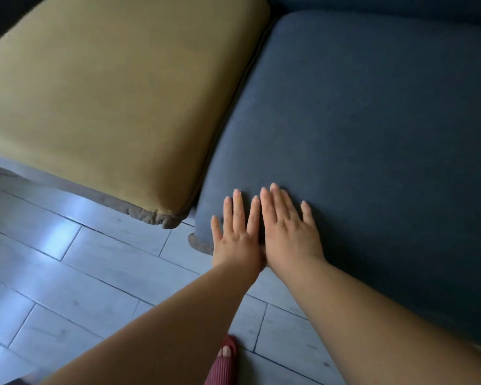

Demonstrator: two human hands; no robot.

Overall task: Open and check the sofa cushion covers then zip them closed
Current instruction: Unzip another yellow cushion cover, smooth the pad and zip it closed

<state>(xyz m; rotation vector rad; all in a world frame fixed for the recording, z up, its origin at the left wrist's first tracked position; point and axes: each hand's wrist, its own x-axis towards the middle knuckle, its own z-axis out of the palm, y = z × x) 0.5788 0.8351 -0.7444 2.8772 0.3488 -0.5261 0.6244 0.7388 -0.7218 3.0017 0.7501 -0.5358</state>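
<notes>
Both hands lie flat with fingers straight, side by side at lower centre: left hand (238, 232), right hand (288, 226), pressed on the blue cushion (358, 120). Yellow cushion (109, 93) at upper left, untouched. No zip is seen; opening and checking are judged undone.

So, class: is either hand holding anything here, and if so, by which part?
Nothing is held. The left hand and right hand lie flat, palms down, on the blue cushion near its front corner.
</notes>
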